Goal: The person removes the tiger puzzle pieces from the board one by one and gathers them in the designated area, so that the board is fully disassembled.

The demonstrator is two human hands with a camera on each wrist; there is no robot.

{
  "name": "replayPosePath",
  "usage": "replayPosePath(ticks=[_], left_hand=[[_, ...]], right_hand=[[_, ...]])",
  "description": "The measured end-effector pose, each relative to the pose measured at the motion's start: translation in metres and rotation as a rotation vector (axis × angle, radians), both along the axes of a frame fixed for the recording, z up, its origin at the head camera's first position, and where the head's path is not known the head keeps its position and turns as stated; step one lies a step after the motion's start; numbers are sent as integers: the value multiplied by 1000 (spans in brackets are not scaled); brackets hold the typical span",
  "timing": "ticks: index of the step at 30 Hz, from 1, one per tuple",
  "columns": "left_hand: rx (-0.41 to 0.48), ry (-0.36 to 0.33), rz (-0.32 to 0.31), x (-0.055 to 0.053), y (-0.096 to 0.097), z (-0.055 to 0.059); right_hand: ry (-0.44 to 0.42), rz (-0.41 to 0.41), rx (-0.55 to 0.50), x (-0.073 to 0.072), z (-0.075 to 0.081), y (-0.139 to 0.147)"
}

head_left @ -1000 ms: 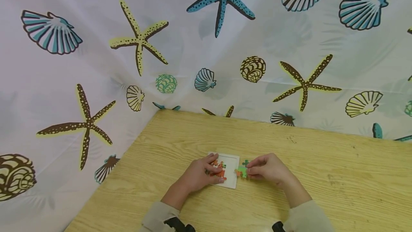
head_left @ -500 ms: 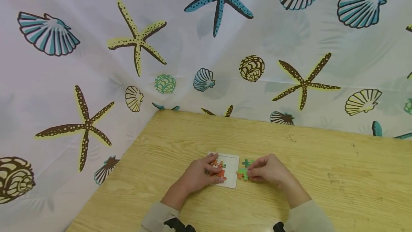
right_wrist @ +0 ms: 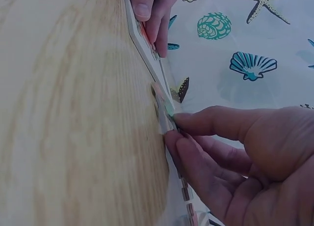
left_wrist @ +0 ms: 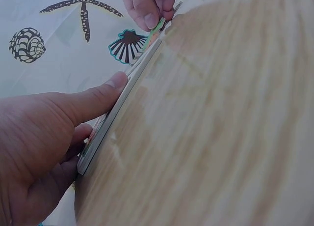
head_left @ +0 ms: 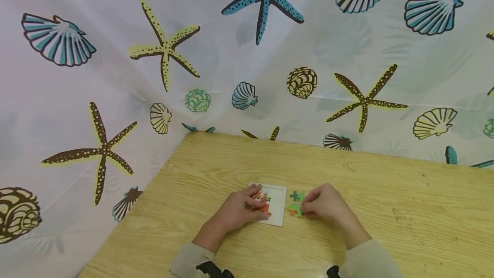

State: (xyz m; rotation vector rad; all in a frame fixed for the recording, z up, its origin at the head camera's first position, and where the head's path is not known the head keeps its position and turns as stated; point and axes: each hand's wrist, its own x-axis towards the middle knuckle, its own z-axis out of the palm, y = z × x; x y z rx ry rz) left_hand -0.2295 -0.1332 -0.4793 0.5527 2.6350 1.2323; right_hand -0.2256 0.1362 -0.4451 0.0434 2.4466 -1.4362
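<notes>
My left hand (head_left: pixel 237 210) rests on a small white puzzle tray (head_left: pixel 278 207), its fingers spread over the orange tiger pieces (head_left: pixel 261 208) fitted at the tray's left side. Seen from the left wrist, the thumb lies along the tray's near edge. To the right of the tray, my right hand (head_left: pixel 326 203) pinches a green-and-orange puzzle piece (head_left: pixel 295 210) between thumb and fingers, low over the table. Just beyond it lies a green puzzle piece (head_left: pixel 296 195), apart from the tray. The fingertips hide the right end of the pinched piece.
The wood-grain table (head_left: pixel 239 158) extends around the tray. A white curtain (head_left: pixel 224 63) printed with shells and starfish hangs along the back and left table edges. In the right wrist view, more piece edges (right_wrist: pixel 185 194) show beneath the right hand.
The right hand has drawn the green-and-orange piece rightward, away from the tray's edge. More of the green piece beyond it shows. The left hand and tray have stayed put.
</notes>
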Motion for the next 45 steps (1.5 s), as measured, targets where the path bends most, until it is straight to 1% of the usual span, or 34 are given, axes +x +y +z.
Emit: replayPosePath(ticks=[6,11,13,18,21,25,28,35,38,45], left_hand=[[-18,26,3,-1,0,1],[-10,15,-7,-1,0,0],[0,6,-6,-1,0,1],[8,1,7,-1,0,2],[-4,6,11,-1,0,1],[2,4,14,0,0,0],[14,8,10,0,0,-1],[1,27,15,1,1,-1],[-2,27,20,0,0,-1],[-15,28,26,-1,0,-2]], right_hand=[[94,-20,134,1,5,-5],[185,-8,245,3,5,-7],[203,-5,258,4,5,-8],[226,4,259,5,6,-10],[236,18,257,5,6,-10],[253,31,251,4,6,-11],[257,22,230,3,7,-13],[259,24,190,0,9,-21],[240,34,180,0,9,-24],[152,64,114,-3,4,-30]])
